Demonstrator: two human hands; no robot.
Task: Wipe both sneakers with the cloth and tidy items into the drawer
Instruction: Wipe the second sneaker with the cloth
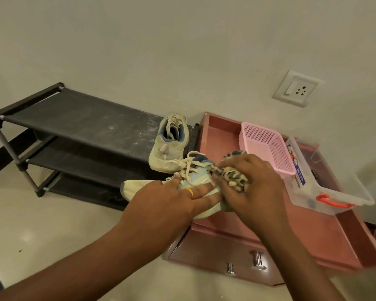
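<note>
My left hand (161,198) holds a pale yellow-and-blue sneaker (137,187) over the left edge of the pink drawer unit (308,231), fingers spread across its side near the laces. My right hand (254,187) grips a patterned beige-and-black cloth (232,177), bunched and pressed against the heel end of that sneaker. The second sneaker (169,146) of the same colour stands on the right end of the black shoe rack (78,124), its opening facing me.
On the drawer unit's open top sit a pink mesh basket (267,146) and a clear plastic box with an orange latch (326,185). Two metal knobs (243,263) mark the drawer front below. A wall socket (295,88) is behind. The floor spreads to the left.
</note>
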